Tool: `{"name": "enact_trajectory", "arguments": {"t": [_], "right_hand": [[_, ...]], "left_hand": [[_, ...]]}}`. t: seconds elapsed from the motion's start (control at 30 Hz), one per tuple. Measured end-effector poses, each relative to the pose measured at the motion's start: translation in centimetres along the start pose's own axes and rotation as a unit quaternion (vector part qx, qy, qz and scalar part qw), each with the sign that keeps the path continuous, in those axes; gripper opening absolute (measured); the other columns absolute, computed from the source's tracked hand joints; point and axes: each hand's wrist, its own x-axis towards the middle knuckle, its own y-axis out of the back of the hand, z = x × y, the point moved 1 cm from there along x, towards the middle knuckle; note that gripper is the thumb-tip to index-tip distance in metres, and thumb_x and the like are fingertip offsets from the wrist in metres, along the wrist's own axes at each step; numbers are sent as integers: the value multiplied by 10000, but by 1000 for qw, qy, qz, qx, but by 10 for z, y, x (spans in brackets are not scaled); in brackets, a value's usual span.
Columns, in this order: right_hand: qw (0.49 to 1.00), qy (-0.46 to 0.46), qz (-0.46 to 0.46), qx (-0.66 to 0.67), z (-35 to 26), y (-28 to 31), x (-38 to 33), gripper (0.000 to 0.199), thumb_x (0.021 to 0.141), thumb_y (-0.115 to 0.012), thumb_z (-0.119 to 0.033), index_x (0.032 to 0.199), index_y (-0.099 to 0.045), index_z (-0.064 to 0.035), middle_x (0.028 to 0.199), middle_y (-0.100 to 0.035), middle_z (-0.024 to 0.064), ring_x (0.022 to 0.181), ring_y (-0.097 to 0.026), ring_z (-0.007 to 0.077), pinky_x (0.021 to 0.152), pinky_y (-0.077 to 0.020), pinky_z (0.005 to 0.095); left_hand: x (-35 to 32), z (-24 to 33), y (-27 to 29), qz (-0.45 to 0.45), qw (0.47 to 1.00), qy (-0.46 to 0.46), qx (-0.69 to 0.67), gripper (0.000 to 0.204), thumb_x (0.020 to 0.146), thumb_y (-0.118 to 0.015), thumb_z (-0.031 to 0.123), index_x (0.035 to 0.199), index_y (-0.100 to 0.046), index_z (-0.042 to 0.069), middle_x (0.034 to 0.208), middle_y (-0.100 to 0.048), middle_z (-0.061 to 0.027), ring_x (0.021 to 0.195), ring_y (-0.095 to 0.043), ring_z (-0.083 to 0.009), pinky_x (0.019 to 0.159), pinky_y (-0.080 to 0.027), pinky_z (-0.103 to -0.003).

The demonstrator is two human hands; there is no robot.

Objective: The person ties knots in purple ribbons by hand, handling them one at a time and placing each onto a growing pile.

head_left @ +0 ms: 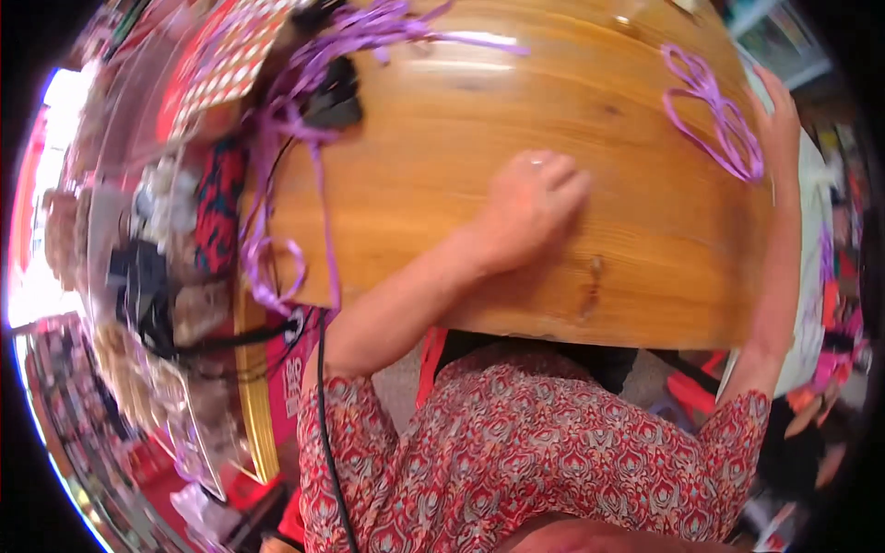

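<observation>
Left hand (533, 207) curls narrow over glossy wood (433, 138); right hand (781, 115), near looped purple ribbon (718, 109), has an unclear grip.

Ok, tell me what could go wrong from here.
The cable crosses in front of the left sleeve and might snag if that arm moves. The bundle lies close to the right hand and could be swept off the table. The left ribbon trails loose strands near the cable and may tangle with it.

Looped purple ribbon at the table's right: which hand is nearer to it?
Right. The right hand is just right of the ribbon, by the edge of the table; the left hand is farther off, to its left.
</observation>
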Motion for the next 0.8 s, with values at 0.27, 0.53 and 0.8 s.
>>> {"name": "enact_trajectory", "arguments": {"t": [0.27,0.53,0.8], "right_hand": [[932,123,-194,281,-197,-27,-3,246,816,-596,-94,1032,-594,24,1036,-611,124,994,-573,241,875,-421,296],[811,327,-247,418,-363,-31,34,162,792,-602,-96,917,-619,7,895,-617,133,836,-591,286,740,-466,345],[789,449,-193,371,-481,-69,50,145,764,-614,-136,850,-620,-20,837,-591,118,820,-569,298,713,-449,379]], "left_hand": [[-9,0,0,-22,998,-50,-8,91,730,-531,167,738,-560,81,725,-528,-69,716,-563,-232,631,-453,-366],[-14,7,-3,-37,994,-95,-36,96,677,-552,159,645,-597,81,675,-578,-66,638,-607,-241,557,-489,-373],[-9,15,6,-12,857,69,-511,235,870,-505,135,1082,-573,60,1085,-588,-125,1034,-543,-217,875,-422,-344]]}}
